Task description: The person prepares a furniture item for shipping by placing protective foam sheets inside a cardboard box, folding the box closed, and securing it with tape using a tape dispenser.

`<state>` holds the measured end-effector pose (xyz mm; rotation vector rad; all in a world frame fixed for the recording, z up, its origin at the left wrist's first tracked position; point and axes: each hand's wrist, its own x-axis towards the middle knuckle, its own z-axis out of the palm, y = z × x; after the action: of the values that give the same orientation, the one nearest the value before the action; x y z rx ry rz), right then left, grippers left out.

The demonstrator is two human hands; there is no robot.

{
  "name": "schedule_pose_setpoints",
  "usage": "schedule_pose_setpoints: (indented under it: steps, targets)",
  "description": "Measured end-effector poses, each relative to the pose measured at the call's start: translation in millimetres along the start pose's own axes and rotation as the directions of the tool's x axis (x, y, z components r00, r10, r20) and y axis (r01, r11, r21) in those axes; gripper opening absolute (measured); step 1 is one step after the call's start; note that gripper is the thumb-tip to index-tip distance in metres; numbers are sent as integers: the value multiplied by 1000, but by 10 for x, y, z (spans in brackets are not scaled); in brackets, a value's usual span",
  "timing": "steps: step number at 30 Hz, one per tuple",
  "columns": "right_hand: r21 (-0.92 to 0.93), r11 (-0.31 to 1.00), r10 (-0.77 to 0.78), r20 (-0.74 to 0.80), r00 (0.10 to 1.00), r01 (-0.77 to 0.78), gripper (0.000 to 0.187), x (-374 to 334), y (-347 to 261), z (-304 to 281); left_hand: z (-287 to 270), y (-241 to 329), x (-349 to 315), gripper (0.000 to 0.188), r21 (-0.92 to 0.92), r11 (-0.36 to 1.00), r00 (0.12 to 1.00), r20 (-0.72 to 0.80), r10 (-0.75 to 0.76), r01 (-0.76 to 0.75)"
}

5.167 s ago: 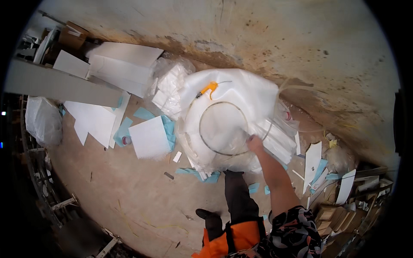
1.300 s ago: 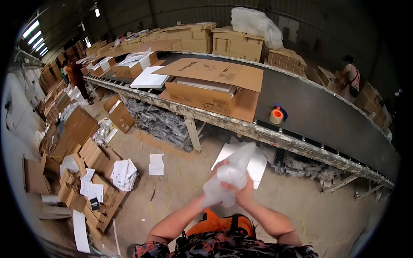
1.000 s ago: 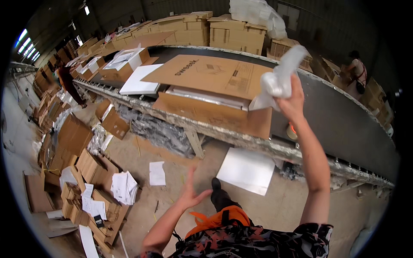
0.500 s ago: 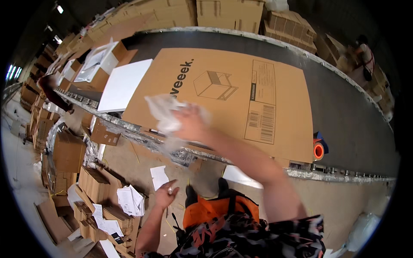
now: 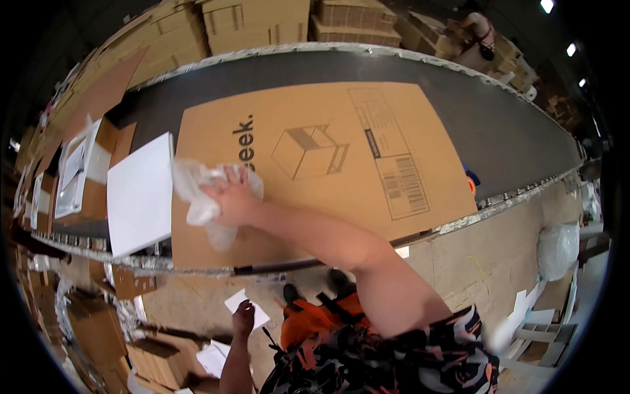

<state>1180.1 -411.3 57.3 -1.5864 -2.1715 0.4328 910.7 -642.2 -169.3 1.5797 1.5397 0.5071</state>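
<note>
A large flat cardboard box, printed with a line drawing and label panels, lies on a dark conveyor belt in front of me. Over its left part my right hand presses a crumpled, translucent white plastic sheet against the top, gripping it in bent fingers. My left hand hangs low beside the conveyor, away from the box. Its fingers are loosely bent and apart, with nothing seen in them. Behind that hand, a white paper sheet appears on the floor.
A white panel lies left of the box, and an open carton with white lining stands beyond it. An orange-and-blue tape roll sits at the box's right edge. Cartons are stacked behind the belt. A person stands at the far right.
My right hand has moved left over the box with the plastic sheet, toward the box's left edge. The view has turned, and my left hand stays low by my side.
</note>
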Motion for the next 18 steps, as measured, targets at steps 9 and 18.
schedule_pose_setpoints:
  steps: [9, 18]
  targets:
    - [516, 832, 475, -473, 742, -203, 42, -2507, 2190, -1224, -547, -1739, -1571, 27, 210, 740, 681, 291, -671, 639]
    - [107, 993, -60, 87, 994, 51, 72, -877, -15, -232, -260, -371, -433, 20, -133, 885, 879, 249, -407, 447]
